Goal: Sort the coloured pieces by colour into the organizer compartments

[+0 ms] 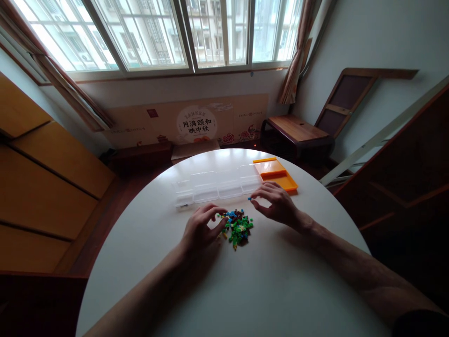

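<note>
Head view: right hand [275,202], pinches one small blue block [249,199]; left hand [200,227], curls beside a jumbled heap of angular coloured pieces [241,228], grip unclear; beyond both hands, clear plastic compartment box [205,193] and rectangular orange tray [280,180].

On my feed the pile of small pieces [240,229] blurs together, and the left hand [199,227] partly hides its left edge. The blue piece [249,199] at the right hand [278,203], probably 1 block, is too tiny to read; the bottom edge crops the table [245,295].
</note>
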Motion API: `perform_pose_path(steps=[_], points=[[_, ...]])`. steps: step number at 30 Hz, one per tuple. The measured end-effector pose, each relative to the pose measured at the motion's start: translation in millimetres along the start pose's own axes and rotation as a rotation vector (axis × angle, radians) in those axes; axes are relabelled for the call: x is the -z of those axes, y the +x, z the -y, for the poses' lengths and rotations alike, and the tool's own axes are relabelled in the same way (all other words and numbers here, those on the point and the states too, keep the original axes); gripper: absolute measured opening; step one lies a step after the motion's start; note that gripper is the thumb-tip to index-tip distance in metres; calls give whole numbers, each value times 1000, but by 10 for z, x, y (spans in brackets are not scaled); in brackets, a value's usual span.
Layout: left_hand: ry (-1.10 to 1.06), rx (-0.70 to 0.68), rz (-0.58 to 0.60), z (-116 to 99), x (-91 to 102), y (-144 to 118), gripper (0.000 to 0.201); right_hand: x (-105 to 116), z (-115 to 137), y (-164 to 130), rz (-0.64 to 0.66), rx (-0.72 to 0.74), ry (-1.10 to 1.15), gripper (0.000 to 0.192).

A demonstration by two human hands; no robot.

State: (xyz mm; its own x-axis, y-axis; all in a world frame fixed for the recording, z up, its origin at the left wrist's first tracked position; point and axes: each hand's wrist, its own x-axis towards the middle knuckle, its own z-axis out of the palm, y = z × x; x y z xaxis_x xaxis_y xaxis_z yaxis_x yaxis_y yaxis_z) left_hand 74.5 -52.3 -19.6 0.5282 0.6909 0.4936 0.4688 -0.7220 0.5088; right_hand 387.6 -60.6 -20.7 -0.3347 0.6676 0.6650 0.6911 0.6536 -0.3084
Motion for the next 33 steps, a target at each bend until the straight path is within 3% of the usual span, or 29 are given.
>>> perform_pose_path(steps=[5, 11, 18, 27, 33], points=[[94, 5, 42, 72, 11, -51, 21, 129, -400, -75, -103, -277, -105, 11], [108, -10, 68, 90, 16, -87, 23, 94, -666, -178, -107, -412, -183, 14], [128, -4, 119, 16, 19, -80, 10, 58, -697, -208, -73, -450, -221, 14], [117, -25, 147, 13, 11, -50, 12, 4, -627, -202, -108, -444, -151, 10], [137, -36, 136, -5, 12, -28, 11, -10, -381, -102, -129, -265, -117, 8]])
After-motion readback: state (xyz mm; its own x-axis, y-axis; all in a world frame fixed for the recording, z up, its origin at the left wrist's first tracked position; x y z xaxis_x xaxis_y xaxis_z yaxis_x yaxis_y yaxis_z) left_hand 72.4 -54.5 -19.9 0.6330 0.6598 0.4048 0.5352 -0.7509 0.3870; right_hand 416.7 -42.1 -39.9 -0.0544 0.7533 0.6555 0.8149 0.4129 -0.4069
